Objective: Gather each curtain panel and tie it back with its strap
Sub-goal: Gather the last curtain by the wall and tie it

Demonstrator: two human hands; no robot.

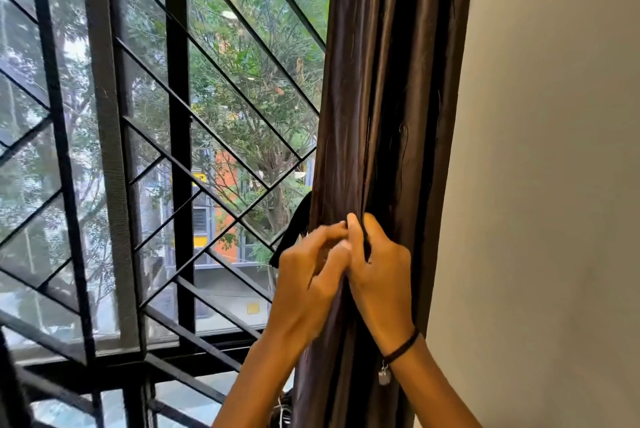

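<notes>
A dark brown curtain panel [391, 81] hangs gathered into tight folds at the right side of the window, next to the wall. A dark strap [294, 226] sticks out to the left of the bundle at hand height, and another piece of it runs under my right thumb. My left hand [311, 271] and my right hand [377, 268] meet in front of the bundle, fingers curled and pinching the strap ends. A black cord bracelet with a small charm [398, 351] sits on my right wrist.
A black metal window grille [176, 116] with diagonal bars fills the left and centre, with trees and buildings outside. A plain beige wall [554, 185] runs down the right. The dark window sill frame [194, 351] lies below the grille.
</notes>
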